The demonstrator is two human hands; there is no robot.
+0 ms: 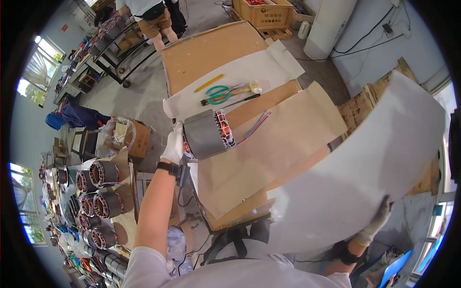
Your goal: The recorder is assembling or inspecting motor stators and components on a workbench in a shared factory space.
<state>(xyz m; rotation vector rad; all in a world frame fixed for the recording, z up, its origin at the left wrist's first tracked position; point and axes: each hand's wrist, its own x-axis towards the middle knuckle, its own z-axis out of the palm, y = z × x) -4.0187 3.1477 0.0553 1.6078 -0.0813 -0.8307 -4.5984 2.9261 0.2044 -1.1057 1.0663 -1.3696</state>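
A grey motor stator [204,135] with red, white-laced windings lies on its side on the table, its blue and red lead wires trailing right. My left hand [175,144], in a white glove, is closed on its left end; some fingers are hidden behind it. At the right, my gloved right hand [379,223] grips the lower edge of a large pale sheet [355,168], which is lifted and bent. Beyond the stator lie green-handled scissors [218,94], a yellow marker-like stick [209,83], a pale-headed mallet [254,87] and a dark thin rod [242,101].
Brown paper sheets [278,139] cover the table [211,53]. Several more stators [108,205] stand on a bench at the left. An open cardboard box [140,139] is on the floor. Another person [153,24] stands at the far left, and a wooden crate [264,17] is at the back.
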